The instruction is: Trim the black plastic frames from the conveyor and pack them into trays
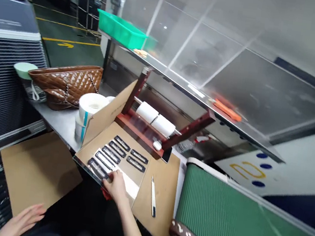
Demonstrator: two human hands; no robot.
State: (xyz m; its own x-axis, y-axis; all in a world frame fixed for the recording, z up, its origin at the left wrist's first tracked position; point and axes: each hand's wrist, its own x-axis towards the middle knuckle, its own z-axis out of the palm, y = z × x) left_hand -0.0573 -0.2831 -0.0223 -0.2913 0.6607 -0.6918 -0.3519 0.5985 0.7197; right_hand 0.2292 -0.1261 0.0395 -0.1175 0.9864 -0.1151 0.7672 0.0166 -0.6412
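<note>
My right hand (116, 184) rests on the near edge of a cardboard sheet (163, 181), its fingers on a white strip (129, 184) beside several small black rectangular parts (116, 152) laid in rows. Something red shows under the hand; I cannot tell whether it is gripped. My left hand (24, 218) hovers low at the bottom left, fingers spread, holding nothing, next to a loose cardboard piece (35, 169).
A white utility knife (153, 195) lies right of the parts. Behind stand a red roll holder (156, 127) with white rolls, a label roll (89, 110), a brown quilted handbag (67, 84), a green bin (121, 29). A green conveyor belt (233, 222) runs at right.
</note>
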